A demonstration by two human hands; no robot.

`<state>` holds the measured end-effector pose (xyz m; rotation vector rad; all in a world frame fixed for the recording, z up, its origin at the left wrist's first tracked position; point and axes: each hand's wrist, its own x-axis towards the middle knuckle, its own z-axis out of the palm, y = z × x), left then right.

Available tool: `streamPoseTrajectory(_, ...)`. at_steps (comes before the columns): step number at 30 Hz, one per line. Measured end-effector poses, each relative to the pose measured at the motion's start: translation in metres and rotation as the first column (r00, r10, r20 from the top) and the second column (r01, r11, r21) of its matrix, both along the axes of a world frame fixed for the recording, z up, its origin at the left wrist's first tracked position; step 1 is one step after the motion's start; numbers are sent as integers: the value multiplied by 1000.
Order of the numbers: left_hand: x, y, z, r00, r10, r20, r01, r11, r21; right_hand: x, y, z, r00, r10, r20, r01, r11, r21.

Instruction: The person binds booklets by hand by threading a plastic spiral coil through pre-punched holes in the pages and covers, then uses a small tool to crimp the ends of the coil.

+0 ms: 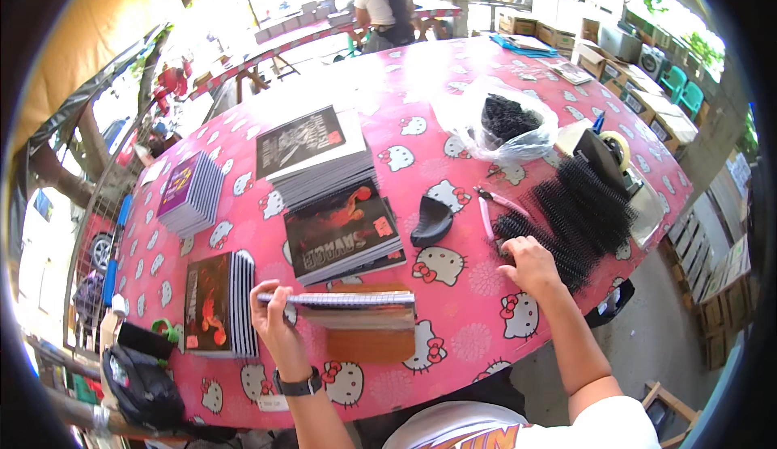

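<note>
My left hand [277, 319], wearing a dark wristwatch, is closed on the end of an unbound notebook [352, 298]. The notebook is tipped on edge above a brown wooden board [368, 345], its punched edge facing up. My right hand [530, 264] lies at the near left side of a pile of black spiral binding coils [581, 210], fingers curled round the end of a coil. Pliers with pink handles [487, 214] rest just beyond that hand. A black curved wedge-shaped block [432, 222] sits between the pliers and a stack of dark-covered notebooks [344, 235].
More notebooks stand at left: a purple-covered stack [190, 194] and a dark stack [218, 303]. Farther back are another dark stack [299, 141], a plastic bag with black coils [506, 125] and a tape dispenser [619, 150]. A black bag [142, 388] sits lower left. A person [384, 8] is at a far table.
</note>
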<state>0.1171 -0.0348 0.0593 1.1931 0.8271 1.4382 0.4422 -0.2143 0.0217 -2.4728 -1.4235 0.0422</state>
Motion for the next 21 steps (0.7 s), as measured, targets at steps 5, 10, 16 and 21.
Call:
streamPoseTrajectory(5, 1, 3, 1, 990, -36, 137, 42, 998, -45, 14, -8, -18, 990, 102, 98, -116, 982, 150)
streamPoseTrajectory(10, -7, -3, 4, 966, 56, -254, -52, 998, 21, 25, -8, 8, 997, 80, 15, -79, 907, 413)
streamPoseTrajectory(16, 40, -67, 30, 517, 616, -594, 181, 599, 780, -21, -19, 101, 963, 158, -216, -50, 898, 437)
streamPoseTrajectory(21, 75, -67, 13, 444, 444, -778, 374, 698, 611, -46, -4, 100, 861, 495, -118, -406, 809, 426)
